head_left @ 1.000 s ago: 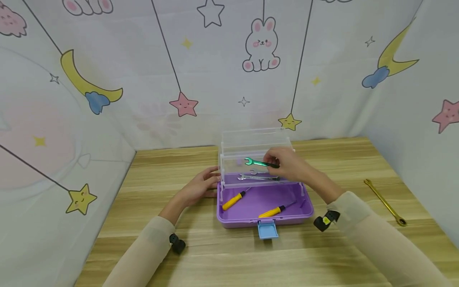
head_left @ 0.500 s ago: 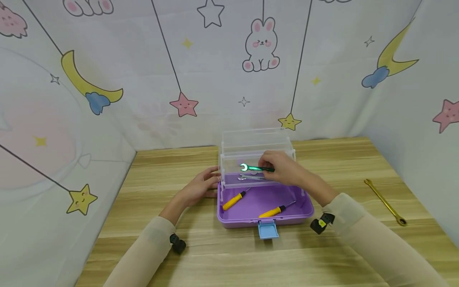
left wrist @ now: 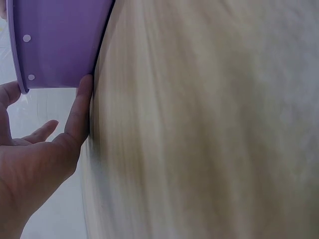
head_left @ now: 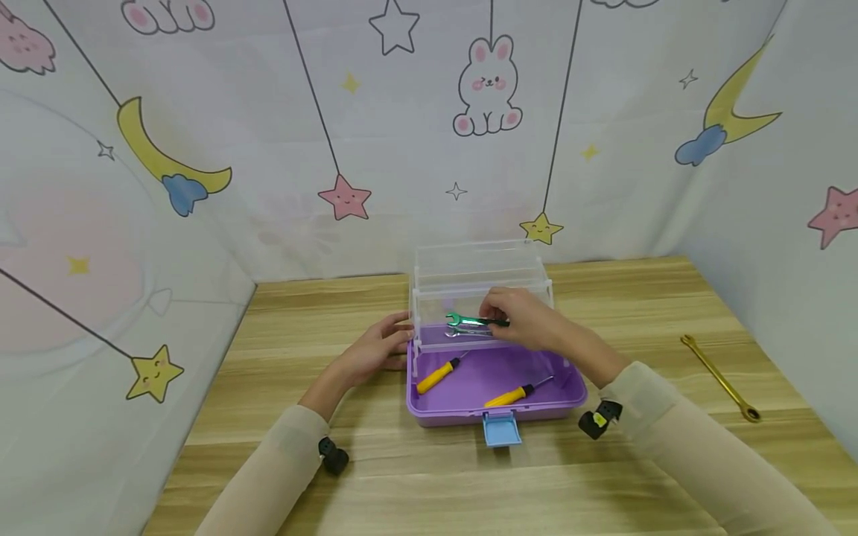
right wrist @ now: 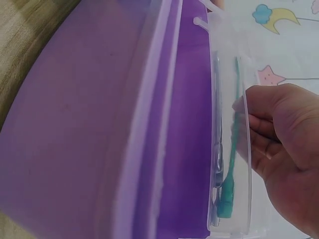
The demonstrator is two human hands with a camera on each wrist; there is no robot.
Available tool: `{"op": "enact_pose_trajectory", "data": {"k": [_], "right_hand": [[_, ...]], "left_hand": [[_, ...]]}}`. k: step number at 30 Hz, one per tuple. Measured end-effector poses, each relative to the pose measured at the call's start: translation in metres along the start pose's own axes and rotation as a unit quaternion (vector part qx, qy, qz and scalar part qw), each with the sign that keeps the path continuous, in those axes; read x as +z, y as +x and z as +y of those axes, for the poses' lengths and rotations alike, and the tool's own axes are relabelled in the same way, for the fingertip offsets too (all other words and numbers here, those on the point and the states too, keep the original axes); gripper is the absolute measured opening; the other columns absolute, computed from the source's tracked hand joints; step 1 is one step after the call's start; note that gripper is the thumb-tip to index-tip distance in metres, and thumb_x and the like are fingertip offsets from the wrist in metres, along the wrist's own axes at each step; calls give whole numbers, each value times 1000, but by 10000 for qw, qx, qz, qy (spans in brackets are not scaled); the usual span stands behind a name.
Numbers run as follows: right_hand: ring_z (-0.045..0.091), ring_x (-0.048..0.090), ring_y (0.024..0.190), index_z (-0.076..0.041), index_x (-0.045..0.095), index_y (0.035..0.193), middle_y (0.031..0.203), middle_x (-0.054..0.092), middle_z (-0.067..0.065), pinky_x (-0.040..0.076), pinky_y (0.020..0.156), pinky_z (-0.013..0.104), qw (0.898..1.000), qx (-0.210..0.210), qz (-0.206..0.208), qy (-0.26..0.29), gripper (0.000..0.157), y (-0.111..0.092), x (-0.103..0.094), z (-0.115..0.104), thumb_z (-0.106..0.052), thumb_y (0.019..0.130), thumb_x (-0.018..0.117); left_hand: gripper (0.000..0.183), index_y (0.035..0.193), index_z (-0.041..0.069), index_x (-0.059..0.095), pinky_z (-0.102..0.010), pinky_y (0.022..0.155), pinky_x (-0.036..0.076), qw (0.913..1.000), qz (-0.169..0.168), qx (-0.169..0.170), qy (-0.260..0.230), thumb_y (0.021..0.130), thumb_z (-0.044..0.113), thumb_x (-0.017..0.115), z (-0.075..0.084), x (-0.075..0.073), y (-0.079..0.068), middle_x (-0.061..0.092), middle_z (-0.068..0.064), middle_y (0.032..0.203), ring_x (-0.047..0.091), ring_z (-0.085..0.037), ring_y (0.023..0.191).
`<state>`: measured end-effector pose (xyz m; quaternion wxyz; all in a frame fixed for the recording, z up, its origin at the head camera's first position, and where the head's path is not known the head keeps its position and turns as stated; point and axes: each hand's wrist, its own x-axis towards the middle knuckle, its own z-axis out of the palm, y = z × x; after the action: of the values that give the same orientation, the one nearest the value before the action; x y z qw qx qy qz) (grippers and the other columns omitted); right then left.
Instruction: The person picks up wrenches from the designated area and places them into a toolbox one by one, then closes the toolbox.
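My right hand (head_left: 526, 318) pinches a green wrench (head_left: 469, 321) between thumb and fingers. In the right wrist view the green wrench (right wrist: 228, 191) is down within the clear tray (right wrist: 243, 209), beside silver wrenches (right wrist: 218, 164) seen through its wall. That tray belongs to a purple toolbox (head_left: 442, 418) that stands with its clear lid raised. A silver wrench (head_left: 469, 333) shows just below the green one in the head view. My left hand (head_left: 365, 357) rests against the box's left side. Its fingers are spread along the purple wall (left wrist: 60, 55) in the left wrist view.
Two yellow-handled screwdrivers (head_left: 437, 377) lie in the purple bottom compartment. A light-blue latch (head_left: 501, 430) hangs off the front. To the right, a gold wrench (head_left: 720, 378) lies on the wooden table (head_left: 295, 313). A patterned cloth (head_left: 415, 134) rises behind the table.
My right hand has moved down and slightly left with the green wrench, lowering it into the clear tray near the silver wrenches. My left hand stays at the box's side.
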<state>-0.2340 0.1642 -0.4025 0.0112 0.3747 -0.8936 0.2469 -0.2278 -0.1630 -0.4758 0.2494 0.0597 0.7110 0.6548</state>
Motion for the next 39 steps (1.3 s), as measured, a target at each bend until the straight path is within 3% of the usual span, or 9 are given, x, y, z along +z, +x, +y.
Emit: {"op": "enact_pose_trajectory", "data": {"k": [8, 19, 26, 33, 39], "right_hand": [[19, 66, 93, -1, 72, 111, 103, 70, 4, 61, 84, 37, 9996, 119, 65, 228, 20, -7, -9, 3, -1, 92, 78], [20, 65, 94, -2, 70, 110, 102, 70, 5, 61, 86, 48, 9952, 510, 299, 775, 16, -46, -42, 28, 1, 95, 74], [19, 64, 90, 0, 72, 108, 99, 70, 3, 62, 82, 38, 9929, 685, 537, 810, 16, -70, -56, 49, 4, 94, 75], [13, 63, 85, -5, 72, 104, 94, 69, -1, 59, 75, 27, 9920, 577, 844, 747, 15, -100, -70, 65, 4, 93, 77], [7, 62, 84, -5, 73, 106, 94, 70, -1, 56, 75, 19, 9904, 806, 1040, 423, 15, -126, -86, 78, 2, 93, 78]], "left_hand": [[65, 166, 13, 28, -45, 99, 60, 10000, 20, -26, 10, 111, 29, 58, -1, 1, 0, 37, -20, 165, 59, -36, 134], [65, 167, 12, 26, -44, 99, 60, 10000, -48, 43, -6, 111, 28, 57, 0, -1, 0, 35, -20, 166, 58, -36, 135], [65, 167, 13, 27, -44, 99, 60, 10000, -76, 19, -9, 111, 28, 57, -1, -3, 2, 35, -19, 166, 58, -36, 135], [66, 167, 13, 27, -45, 99, 60, 10000, -78, -14, -25, 111, 29, 58, -3, -2, 4, 36, -19, 166, 59, -36, 134], [67, 167, 13, 27, -46, 99, 60, 10000, -47, 19, -30, 110, 29, 58, -4, -3, 4, 37, -19, 165, 59, -36, 134]]}}
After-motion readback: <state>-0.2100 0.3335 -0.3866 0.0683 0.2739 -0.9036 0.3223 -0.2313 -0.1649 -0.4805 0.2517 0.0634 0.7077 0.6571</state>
